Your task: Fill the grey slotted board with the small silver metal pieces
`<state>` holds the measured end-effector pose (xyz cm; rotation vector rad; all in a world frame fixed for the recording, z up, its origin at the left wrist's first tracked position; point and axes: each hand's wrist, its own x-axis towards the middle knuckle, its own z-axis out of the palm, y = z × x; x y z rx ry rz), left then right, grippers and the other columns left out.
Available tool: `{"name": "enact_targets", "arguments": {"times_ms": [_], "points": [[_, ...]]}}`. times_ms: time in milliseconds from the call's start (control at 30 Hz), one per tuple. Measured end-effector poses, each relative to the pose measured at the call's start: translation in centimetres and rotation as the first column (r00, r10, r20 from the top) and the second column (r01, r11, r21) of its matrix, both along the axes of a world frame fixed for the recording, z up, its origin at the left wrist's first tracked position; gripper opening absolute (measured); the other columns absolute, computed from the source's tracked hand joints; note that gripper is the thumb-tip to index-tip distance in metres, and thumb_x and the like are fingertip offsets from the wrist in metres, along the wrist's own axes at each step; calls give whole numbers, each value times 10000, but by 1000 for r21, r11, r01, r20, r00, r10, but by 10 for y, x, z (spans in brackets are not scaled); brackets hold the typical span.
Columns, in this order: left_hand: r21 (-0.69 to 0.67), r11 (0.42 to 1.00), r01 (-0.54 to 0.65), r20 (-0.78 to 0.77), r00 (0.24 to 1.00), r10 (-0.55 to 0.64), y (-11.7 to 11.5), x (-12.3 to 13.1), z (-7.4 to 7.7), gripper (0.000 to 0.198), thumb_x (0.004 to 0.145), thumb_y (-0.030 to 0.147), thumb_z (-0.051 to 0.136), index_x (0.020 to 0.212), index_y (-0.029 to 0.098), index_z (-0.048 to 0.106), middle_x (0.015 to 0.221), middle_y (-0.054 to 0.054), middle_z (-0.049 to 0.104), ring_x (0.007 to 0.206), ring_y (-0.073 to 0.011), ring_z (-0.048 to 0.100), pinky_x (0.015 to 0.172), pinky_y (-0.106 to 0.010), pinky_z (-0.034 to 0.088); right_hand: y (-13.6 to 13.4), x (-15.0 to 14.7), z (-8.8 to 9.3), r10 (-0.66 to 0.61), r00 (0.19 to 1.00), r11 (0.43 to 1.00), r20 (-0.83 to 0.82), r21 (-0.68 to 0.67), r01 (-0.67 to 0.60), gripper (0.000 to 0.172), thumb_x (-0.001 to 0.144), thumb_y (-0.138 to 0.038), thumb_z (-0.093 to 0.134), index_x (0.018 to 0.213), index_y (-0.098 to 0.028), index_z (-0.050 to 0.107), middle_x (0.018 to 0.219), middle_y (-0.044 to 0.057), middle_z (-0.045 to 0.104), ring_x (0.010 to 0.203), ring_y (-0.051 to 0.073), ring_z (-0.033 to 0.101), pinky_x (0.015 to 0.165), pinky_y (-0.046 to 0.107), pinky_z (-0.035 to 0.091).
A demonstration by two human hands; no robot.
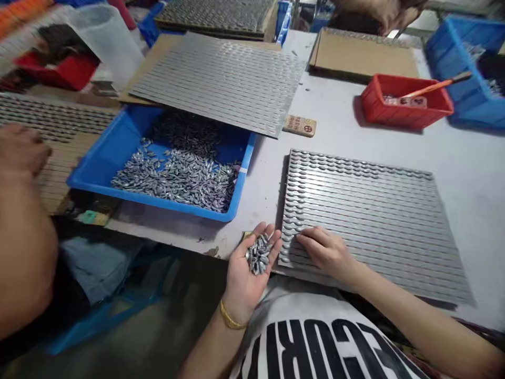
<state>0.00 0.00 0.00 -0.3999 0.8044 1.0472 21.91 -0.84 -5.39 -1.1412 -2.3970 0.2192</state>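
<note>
My left hand point(242, 281) is cupped palm up at the table's front edge, with a pile of small silver spindle-shaped metal pieces point(259, 255) in it. Beside it, my right hand point(325, 250) rests on a grey grooved board point(371, 226). Its thumb and fingers are pinched together near the board's left side; whatever is between the fingertips is hidden. Rows of the same pieces line the board's top grooves and left edge. To the left, a blue tray point(158, 197) holds a great many loose pieces.
Another grooved board point(224, 79) lies across the blue tray's back. A red bin point(406, 118) with a brush point(437, 86) on it stands at the back right, near a blue crate point(453, 63). Another person's arm point(23, 226) reaches in at left; other hands point(382, 13) show at the back.
</note>
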Motion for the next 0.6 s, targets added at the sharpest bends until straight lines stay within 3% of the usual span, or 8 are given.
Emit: {"name": "enact_targets", "arguments": {"times_ms": [167, 400, 500, 600], "points": [[12, 999, 40, 32, 999, -40, -9, 2, -1, 352, 838, 119, 549, 1183, 69, 594, 1173, -167, 656, 1177, -318, 559, 991, -417, 484, -1, 3, 5, 38, 999, 999, 16, -19, -38, 312, 868, -67, 489, 1155, -159, 574, 1024, 127, 626, 875, 220, 576, 729, 358, 511], [29, 995, 94, 59, 994, -95, -21, 4, -3, 369, 873, 192, 521, 1217, 68, 572, 1257, -186, 604, 1204, -328, 535, 1003, -434, 462, 0, 3, 6, -2, 1000, 999, -10, -36, 1, 291, 874, -52, 478, 1116, -162, 597, 1008, 119, 620, 891, 217, 585, 718, 343, 519], [36, 992, 123, 56, 991, -125, -26, 7, -3, 362, 869, 195, 528, 1202, 67, 586, 1242, -185, 614, 1171, -312, 565, 997, -431, 462, 0, -4, 20, -28, 994, 997, -107, -76, 20, 307, 881, -86, 499, 1159, -189, 582, 1018, 109, 609, 915, 208, 589, 700, 320, 521], [54, 990, 128, 45, 990, -130, -29, 11, -3, 307, 859, 180, 539, 1135, 80, 629, 1114, -149, 676, 1033, -247, 642, 953, -399, 491, 0, -21, 43, 12, 980, 988, -197, -146, -41, 372, 873, -139, 540, 1234, -227, 543, 1068, 96, 600, 923, 199, 574, 713, 323, 517]]}}
